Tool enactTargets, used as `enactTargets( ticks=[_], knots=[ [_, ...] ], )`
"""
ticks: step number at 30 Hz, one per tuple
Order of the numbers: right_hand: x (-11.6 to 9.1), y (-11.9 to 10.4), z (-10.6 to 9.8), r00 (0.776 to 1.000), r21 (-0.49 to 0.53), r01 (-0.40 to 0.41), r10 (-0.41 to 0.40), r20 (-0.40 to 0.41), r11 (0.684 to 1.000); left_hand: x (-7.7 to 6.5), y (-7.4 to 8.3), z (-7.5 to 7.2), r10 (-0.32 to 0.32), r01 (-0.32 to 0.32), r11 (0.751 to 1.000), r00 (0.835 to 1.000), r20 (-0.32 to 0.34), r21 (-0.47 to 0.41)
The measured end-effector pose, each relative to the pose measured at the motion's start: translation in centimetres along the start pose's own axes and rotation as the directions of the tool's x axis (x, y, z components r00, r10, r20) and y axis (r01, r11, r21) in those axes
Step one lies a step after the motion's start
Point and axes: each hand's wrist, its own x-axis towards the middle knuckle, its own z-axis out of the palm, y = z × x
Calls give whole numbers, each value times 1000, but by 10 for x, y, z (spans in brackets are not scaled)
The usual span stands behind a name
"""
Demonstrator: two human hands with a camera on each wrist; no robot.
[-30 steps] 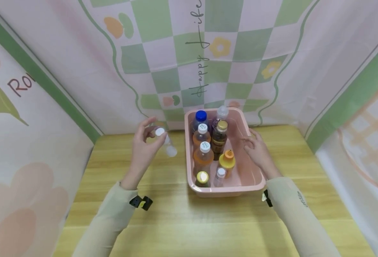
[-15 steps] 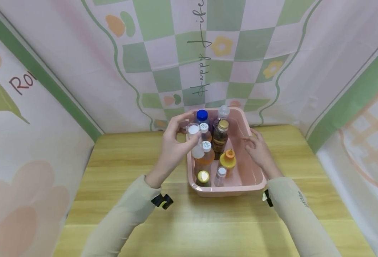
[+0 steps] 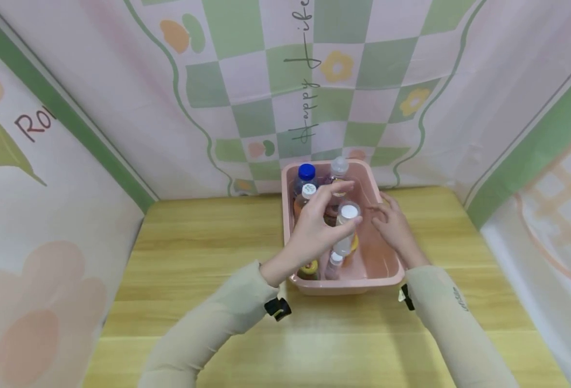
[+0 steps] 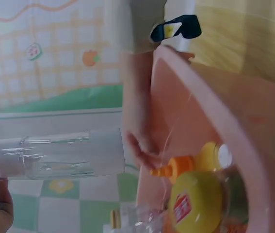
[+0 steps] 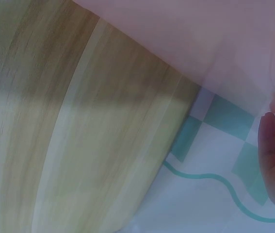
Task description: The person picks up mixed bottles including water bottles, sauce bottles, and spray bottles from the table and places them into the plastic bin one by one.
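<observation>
A clear plastic bottle [image 3: 346,230] with a white cap stands between the thumb and fingers of my left hand [image 3: 314,229], held above the pink basin [image 3: 348,286]. In the left wrist view that clear bottle [image 4: 59,154] appears lengthwise, with its cloudy white base toward the basin. My right hand [image 3: 396,230] grips the basin's right rim, some fingers inside the wall. Within the basin stand a blue-capped bottle [image 3: 306,173], a clear-topped bottle [image 3: 339,167], a white-capped bottle [image 3: 308,191], a yellow-capped jar [image 3: 308,269] and a small white-capped bottle [image 3: 334,265]. My left hand partly hides other bottles.
The basin stands on a wooden table [image 3: 208,242] near its back edge. A checkered cloth [image 3: 290,81] hangs right behind it. An orange-nozzled yellow bottle [image 4: 178,167] stands near the basin's front. The right part of the basin's floor shows bare.
From left of the basin, my left hand has carried the clear bottle rightward, across the left row of bottles, to over the basin's middle. My right hand has stayed on the rim.
</observation>
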Motion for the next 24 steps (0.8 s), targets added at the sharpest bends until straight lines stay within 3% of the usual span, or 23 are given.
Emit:
enactTargets(
  ticks=[9, 17, 24],
  knots=[
    [2, -2, -1, 999, 22, -34, 33, 26, 999, -1, -12, 28, -34, 31, 999, 996, 86, 40],
    [0, -1, -2, 1000, -11, -4, 4, 13, 1000, -2, -23, 47, -144, 126, 983, 980, 135, 133],
    [-1, -1, -2, 1000, -5, 3, -3, 13, 1000, -3, -34, 58, -226, 203, 967, 962, 150, 155]
  ],
)
